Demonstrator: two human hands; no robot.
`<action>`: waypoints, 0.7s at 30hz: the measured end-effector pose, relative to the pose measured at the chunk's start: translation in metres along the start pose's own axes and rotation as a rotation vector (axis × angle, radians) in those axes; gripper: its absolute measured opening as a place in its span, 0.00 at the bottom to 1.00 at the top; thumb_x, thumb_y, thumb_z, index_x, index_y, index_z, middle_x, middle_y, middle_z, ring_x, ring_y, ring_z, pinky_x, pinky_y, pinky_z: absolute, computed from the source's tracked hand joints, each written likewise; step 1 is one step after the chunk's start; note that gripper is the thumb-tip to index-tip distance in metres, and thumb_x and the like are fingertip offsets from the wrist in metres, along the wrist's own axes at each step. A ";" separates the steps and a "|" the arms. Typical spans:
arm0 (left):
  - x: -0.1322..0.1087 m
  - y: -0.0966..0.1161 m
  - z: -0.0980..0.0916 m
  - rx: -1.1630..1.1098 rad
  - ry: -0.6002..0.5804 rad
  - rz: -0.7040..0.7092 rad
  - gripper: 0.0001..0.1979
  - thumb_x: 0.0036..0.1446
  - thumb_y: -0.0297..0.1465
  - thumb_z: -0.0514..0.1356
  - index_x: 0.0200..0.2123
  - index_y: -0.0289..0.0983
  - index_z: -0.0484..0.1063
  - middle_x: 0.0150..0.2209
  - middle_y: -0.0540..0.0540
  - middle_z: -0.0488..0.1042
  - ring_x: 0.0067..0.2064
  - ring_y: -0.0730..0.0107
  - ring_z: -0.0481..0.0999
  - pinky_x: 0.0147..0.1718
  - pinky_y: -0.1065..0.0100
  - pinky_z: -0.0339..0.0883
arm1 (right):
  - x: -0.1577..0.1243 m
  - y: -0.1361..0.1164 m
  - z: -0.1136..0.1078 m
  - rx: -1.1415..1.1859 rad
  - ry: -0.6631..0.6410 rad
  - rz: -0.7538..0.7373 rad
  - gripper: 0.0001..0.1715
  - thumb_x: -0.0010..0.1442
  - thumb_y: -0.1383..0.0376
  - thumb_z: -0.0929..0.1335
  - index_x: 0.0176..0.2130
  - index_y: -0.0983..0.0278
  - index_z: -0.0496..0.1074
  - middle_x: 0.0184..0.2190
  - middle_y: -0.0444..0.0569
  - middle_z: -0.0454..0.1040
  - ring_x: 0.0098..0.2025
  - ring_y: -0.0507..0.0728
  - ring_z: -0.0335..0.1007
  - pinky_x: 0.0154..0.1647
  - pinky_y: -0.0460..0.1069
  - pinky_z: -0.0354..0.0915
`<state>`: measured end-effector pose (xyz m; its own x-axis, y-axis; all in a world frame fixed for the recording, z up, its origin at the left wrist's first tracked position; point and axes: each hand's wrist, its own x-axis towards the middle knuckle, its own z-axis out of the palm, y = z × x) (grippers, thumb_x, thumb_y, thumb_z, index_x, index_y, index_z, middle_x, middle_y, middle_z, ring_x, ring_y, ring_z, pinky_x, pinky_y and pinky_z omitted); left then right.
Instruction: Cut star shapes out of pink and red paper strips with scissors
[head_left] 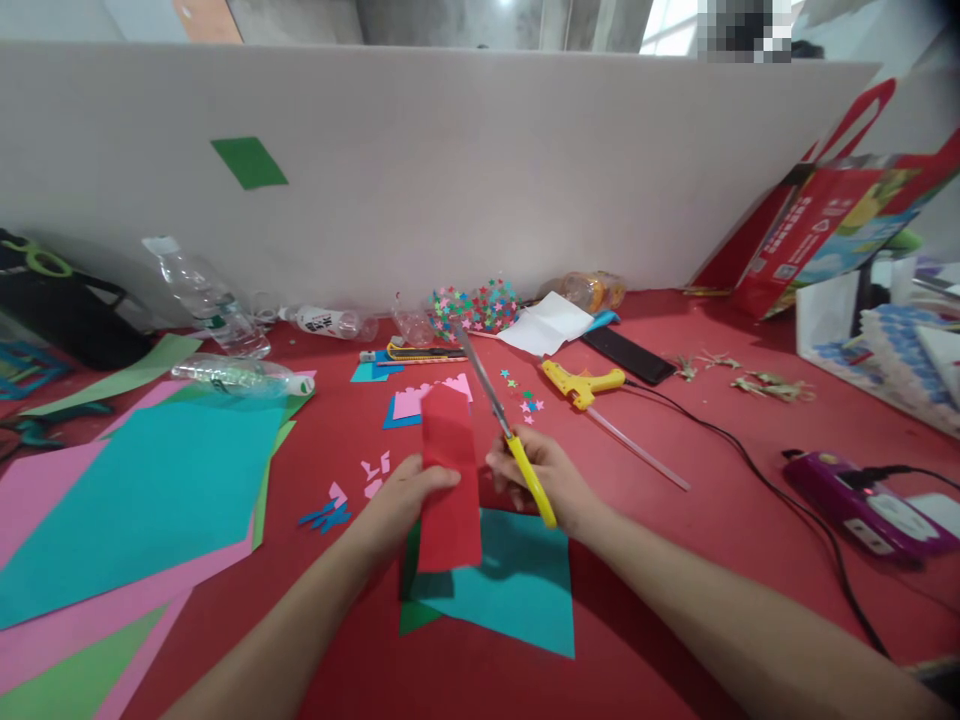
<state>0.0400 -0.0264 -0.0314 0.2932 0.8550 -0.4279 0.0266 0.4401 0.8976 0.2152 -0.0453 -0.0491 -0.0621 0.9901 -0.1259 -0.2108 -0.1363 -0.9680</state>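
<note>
My left hand [416,495] grips a strip of red paper [451,480] by its left edge, thumb on top. Just right of the strip, my right hand [544,475] is closed around a pair of scissors with a yellow handle [531,482]. Their metal blades point up and away, apart from the paper. Below both hands lies a teal sheet [517,600] with a green sheet [418,618] partly under it. Pink paper scraps [373,488] and blue scraps [327,516] are scattered left of my left hand.
A yellow glue gun [581,382] with a cord lies right of the scissors, near a black phone [628,354]. Coloured sheets [150,490] cover the left side, with plastic bottles [214,310] behind. A purple power strip [862,505] sits at right. A white panel [450,170] bounds the back.
</note>
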 end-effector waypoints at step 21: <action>0.003 0.036 -0.028 -0.123 -0.148 0.068 0.06 0.54 0.31 0.62 0.27 0.35 0.72 0.21 0.48 0.74 0.20 0.75 0.71 0.20 0.75 0.66 | 0.007 0.007 -0.008 -0.016 0.132 -0.086 0.21 0.52 0.49 0.70 0.26 0.62 0.62 0.15 0.37 0.64 0.13 0.47 0.57 0.12 0.42 0.53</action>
<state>0.0152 -0.0002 -0.0030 0.4276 0.8384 -0.3380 -0.1123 0.4203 0.9004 0.2215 -0.0393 -0.0582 0.0847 0.9941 -0.0684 -0.1946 -0.0509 -0.9796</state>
